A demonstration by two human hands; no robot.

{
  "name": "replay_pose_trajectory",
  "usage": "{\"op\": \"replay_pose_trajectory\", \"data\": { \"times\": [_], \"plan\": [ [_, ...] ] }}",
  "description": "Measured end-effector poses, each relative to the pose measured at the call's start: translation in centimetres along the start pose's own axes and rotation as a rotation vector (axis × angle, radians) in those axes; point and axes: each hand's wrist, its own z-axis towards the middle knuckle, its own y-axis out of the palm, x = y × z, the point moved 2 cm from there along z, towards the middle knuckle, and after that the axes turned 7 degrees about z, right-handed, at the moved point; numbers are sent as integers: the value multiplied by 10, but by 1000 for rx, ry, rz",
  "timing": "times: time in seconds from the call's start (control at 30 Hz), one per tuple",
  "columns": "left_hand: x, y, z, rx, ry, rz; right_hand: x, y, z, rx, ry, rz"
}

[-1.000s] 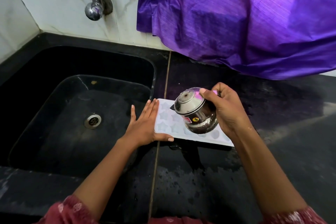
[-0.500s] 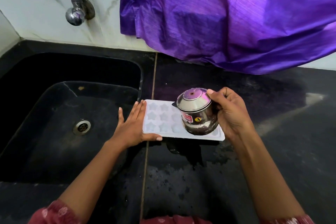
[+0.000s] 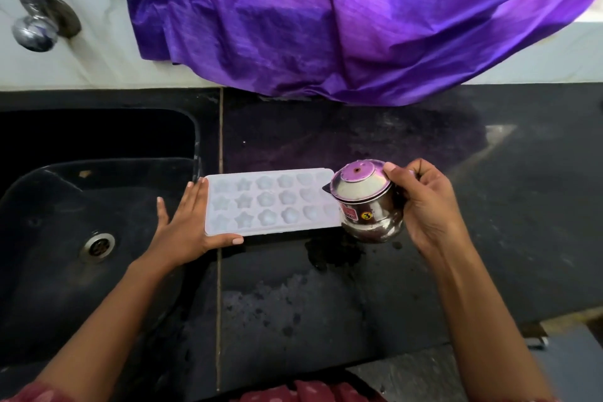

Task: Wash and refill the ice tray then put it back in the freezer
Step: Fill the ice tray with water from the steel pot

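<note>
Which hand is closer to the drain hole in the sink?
Left. The left hand rests at the ice tray's sink-side end, right of the drain; the right hand grips the steel pot at the tray's far end.

ice tray (image 3: 270,202) right end behind steel pot (image 3: 367,206), tap (image 3: 31,23) cut off top-left

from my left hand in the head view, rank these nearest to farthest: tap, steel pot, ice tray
1. ice tray: touching the left hand, which rests flat against its left end.
2. steel pot: over the tray's right end, gripped by the right hand.
3. tap: high at the back left.
</note>
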Motion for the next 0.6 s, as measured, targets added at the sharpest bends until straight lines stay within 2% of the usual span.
{"op": "replay_pose_trajectory", "data": {
  "times": [0.6],
  "plan": [
    [1,-1,-1,-7,-17,-17,5,-28,-7,65,-1,-75]
  ]
}}
